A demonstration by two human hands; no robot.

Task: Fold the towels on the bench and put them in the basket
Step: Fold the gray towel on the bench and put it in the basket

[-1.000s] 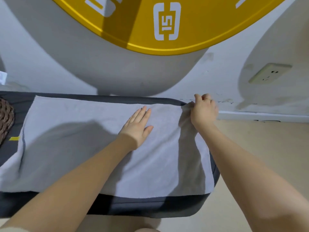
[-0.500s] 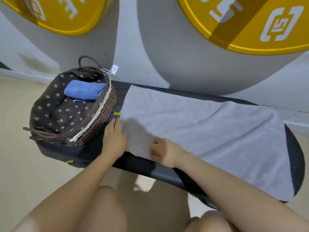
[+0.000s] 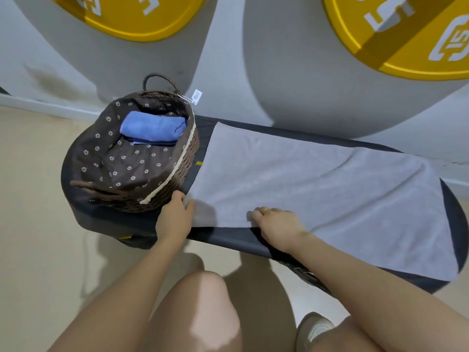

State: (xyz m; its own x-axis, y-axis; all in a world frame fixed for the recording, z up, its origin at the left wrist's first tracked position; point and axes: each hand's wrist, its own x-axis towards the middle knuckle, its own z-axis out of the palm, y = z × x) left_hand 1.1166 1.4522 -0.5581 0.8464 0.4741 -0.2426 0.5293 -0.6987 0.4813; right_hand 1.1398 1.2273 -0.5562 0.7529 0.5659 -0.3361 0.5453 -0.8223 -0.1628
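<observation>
A grey towel [image 3: 317, 189] lies spread flat along the dark bench [image 3: 228, 238]. At the bench's left end stands a brown wicker basket [image 3: 175, 179] with a flowered lining; a folded blue towel [image 3: 152, 128] lies inside it at the back. My left hand [image 3: 173, 219] is at the grey towel's near left corner, right beside the basket, and pinches that corner between thumb and fingers. My right hand [image 3: 276, 223] is on the towel's near edge a little to the right, with its fingers curled over the edge.
A grey wall with large yellow discs [image 3: 411, 34] rises just behind the bench. The beige floor [image 3: 33, 224] surrounds the bench. My knees and one shoe [image 3: 314, 329] are close under the bench's near edge.
My view swung from the bench's right end to its left end. Both hands left the towel's right part and came to its near left corner and near edge.
</observation>
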